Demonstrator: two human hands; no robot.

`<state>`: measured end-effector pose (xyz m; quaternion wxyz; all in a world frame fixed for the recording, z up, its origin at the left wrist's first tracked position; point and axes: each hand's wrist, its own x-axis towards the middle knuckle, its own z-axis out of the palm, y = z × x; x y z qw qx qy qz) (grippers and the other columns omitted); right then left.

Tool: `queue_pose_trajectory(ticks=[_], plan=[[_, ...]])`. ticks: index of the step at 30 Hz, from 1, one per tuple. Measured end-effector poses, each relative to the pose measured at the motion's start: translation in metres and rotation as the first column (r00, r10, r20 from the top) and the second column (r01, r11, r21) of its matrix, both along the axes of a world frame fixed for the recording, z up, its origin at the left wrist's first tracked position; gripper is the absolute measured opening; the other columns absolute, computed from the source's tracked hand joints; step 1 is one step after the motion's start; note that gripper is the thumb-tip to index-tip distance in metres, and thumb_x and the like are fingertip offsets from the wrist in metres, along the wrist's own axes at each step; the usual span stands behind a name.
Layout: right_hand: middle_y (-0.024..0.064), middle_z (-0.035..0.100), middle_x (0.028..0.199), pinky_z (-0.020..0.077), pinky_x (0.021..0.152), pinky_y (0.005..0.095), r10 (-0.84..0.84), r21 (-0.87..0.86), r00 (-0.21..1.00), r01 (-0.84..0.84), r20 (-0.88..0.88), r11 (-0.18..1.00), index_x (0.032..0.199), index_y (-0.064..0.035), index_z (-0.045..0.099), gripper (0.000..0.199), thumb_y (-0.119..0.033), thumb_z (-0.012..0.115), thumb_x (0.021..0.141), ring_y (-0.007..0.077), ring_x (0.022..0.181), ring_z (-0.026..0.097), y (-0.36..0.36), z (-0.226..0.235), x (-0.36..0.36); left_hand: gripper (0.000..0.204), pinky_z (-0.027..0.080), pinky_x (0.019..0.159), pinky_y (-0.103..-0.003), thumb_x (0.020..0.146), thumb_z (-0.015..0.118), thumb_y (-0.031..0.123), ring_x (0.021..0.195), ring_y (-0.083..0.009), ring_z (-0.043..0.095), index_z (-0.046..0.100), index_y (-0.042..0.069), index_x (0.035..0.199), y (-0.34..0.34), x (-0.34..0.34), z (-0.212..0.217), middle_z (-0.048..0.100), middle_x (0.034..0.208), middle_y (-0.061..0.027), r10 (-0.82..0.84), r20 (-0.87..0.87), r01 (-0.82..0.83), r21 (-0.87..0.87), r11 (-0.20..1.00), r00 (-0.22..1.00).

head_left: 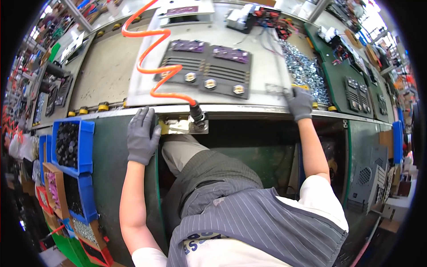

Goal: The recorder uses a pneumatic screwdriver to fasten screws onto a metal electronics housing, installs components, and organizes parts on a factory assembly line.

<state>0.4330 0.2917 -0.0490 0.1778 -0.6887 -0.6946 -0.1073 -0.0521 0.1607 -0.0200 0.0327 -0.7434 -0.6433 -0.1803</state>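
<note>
At the bench's front edge we keep our left hand (pixel 142 135) spread flat for support while our right hand (pixel 299 103) (fingers curled) picks from the screw pile (pixel 304 73), reaching gently

No packages, labels, signs or screens visible.

— How are the hands placed?
— The left hand (pixel 142 135), gloved in grey, is laid flat, palm down, fingers spread, the bare forearm stretched straight forward.
— And the other?
— The right hand (pixel 299 103), also gloved, is reached further forward, fingers curled downward, the arm nearly fully extended
</note>
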Motion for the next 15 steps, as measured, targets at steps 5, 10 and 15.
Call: queue_pose_trajectory(ticks=[5,10,15], plan=[[0.0171,0.065,0.092,0.0467,0.079,0.0408,0.065,-0.305,0.973,-0.132,-0.220,0.943,0.096,-0.0049,0.066,0.042,-0.044,0.061,0.081,0.0336,0.086,0.061,0.014,0.018,0.007,0.062,0.023,0.108,-0.044,0.087,0.049,0.049,0.130,-0.0316,0.036,0.045,0.004,0.130,0.042,0.008,-0.012,0.043,0.136,-0.0167,0.082,-0.183,-0.111,-0.154,0.982,0.980],[0.0198,0.063,0.102,0.0457,0.086,0.0407,-0.237,-0.423,0.970,0.239,0.059,0.874,0.115,-0.0065,0.058,0.056,-0.047,0.065,0.077,0.0344,0.097,0.060,0.061,0.000,0.070,0.069,0.022,0.108,-0.044,0.086,0.045,0.057,0.130,-0.0315,0.035,0.045,0.003,0.130,0.052,-0.010,-0.016,0.040,0.140,-0.0162,0.212,-0.220,-0.255,-0.193,0.947,0.952],[0.0208,0.048,0.130,0.0390,0.099,0.0426,-0.322,-0.476,0.922,0.387,0.215,0.789,0.123,-0.0076,0.055,0.063,-0.052,0.058,0.079,0.0331,0.118,0.049,0.101,0.000,0.059,0.069,0.022,0.108,-0.042,0.086,0.046,0.056,0.130,-0.0279,0.037,0.043,0.006,0.134,0.052,-0.041,-0.014,0.041,0.140,-0.0136,0.236,-0.245,-0.286,-0.191,0.939,0.940]])
